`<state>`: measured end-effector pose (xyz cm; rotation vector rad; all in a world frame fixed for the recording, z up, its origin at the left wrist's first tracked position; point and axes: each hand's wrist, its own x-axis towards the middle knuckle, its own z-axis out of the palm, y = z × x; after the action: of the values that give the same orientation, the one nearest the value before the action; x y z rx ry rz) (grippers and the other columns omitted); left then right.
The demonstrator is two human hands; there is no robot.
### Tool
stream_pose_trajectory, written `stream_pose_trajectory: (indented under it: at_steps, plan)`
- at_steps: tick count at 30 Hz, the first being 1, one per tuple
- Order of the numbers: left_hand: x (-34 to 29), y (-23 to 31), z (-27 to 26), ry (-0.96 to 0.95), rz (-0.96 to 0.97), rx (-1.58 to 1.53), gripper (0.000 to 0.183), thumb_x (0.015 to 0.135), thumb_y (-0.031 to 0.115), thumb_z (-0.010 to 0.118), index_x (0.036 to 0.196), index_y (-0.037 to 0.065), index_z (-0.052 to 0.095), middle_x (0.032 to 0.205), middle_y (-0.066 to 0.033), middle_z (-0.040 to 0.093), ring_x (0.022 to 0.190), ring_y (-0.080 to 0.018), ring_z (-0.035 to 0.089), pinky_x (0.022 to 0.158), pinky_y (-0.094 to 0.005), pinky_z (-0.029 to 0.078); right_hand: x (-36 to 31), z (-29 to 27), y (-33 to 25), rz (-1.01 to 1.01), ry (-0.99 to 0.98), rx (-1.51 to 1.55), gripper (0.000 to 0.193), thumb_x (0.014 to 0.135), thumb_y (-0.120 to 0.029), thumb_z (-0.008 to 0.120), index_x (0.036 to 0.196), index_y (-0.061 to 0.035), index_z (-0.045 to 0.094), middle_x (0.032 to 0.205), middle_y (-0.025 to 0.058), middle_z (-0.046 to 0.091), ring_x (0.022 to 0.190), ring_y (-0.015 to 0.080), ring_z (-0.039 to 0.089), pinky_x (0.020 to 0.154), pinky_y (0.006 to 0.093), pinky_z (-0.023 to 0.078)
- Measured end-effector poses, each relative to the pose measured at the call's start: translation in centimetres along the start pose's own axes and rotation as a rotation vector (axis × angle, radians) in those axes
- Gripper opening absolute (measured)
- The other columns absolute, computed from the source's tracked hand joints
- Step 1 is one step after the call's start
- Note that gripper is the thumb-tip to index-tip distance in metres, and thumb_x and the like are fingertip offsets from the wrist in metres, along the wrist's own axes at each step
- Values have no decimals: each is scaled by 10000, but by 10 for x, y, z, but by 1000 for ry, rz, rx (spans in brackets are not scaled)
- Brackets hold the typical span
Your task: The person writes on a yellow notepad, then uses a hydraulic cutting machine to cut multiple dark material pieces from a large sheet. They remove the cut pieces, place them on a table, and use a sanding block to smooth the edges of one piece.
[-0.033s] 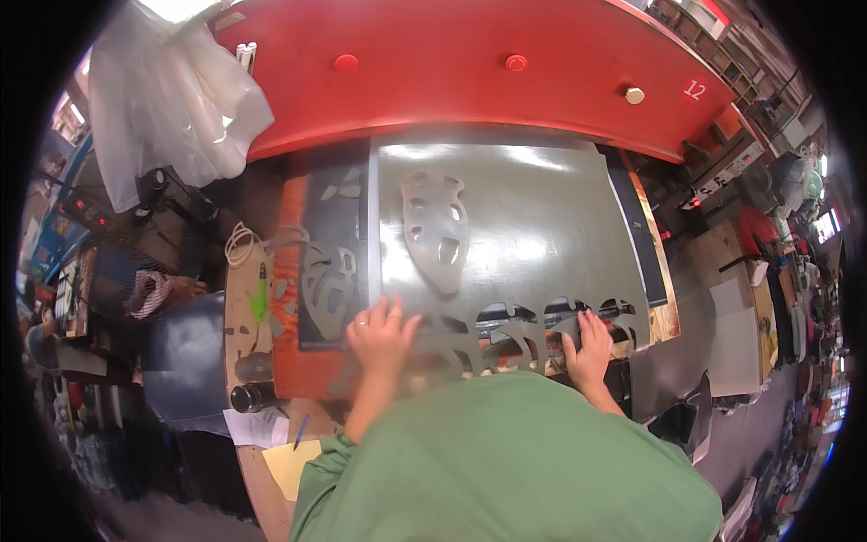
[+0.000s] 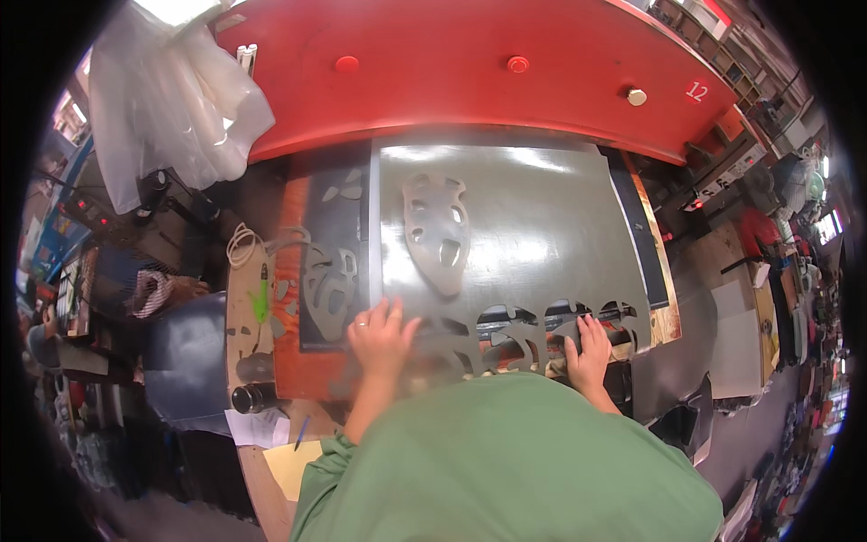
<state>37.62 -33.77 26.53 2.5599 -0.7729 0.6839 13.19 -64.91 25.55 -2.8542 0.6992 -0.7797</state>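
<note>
A large grey sheet lies flat on the bed under a red press head. A pale, leaf-shaped cutting die with several holes rests on the sheet's left half. The sheet's near edge has a row of cut-out holes. My left hand lies flat on the sheet's near left corner, fingers spread, with a ring on one finger. My right hand has its fingers curled over the near edge beside the cut-outs. My green shirt hides the near part of the bed.
A dark offcut sheet with cut-out shapes lies left of the grey sheet on an orange board. A green pen, a white cord and a black cylinder sit at the left. A clear plastic bag hangs at the far left.
</note>
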Motion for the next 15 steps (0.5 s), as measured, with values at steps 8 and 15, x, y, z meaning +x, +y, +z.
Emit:
stream_pose_trajectory:
  at_steps: [8,15]
  plan:
    - [-35,3,-8,-150,-198,-246,721,772,404,775,1358,56,543,1213,-176,583,1091,-384,555,921,-483,431,57,17,7,51,-56,63,446,796,-294,719,1173,-64,657,1293,129,588,1270,358,476,1033,481,388]
    - [12,13,42,-36,-186,-7,707,809,433,728,1361,50,508,1198,-190,538,1018,-377,545,866,-477,434,130,59,11,180,-20,12,609,843,-359,694,1360,-77,536,1466,142,449,1363,345,404,1048,496,367]
